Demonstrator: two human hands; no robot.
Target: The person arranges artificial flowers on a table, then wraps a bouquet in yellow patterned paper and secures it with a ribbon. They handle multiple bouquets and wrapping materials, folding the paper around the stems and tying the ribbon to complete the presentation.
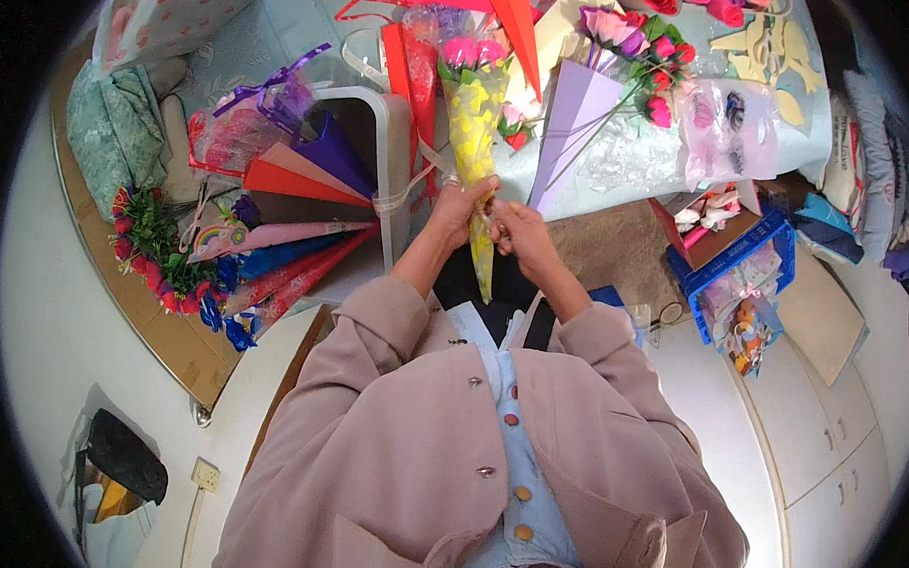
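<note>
My left hand [455,211] grips a narrow cone bouquet [475,127] around its lower part, thumb across the front. The cone's wrapper is yellow-patterned, with pink artificial flowers [470,53] at the top and its tip pointing towards me. Against the cone's right side are the curled fingers of my right hand [522,235]; whether something thin is pinched in them is hard to make out. A pale printed ribbon [432,160] runs close by my left hand towards the box on the left.
On the left, a white-rimmed box [390,154] is beside several coloured cone wrappers [308,183]. A lilac paper cone [572,130] and artificial roses [661,73] lie on the table [623,196]. Clear film [628,158] lies nearby. A blue crate [782,250] stands at right.
</note>
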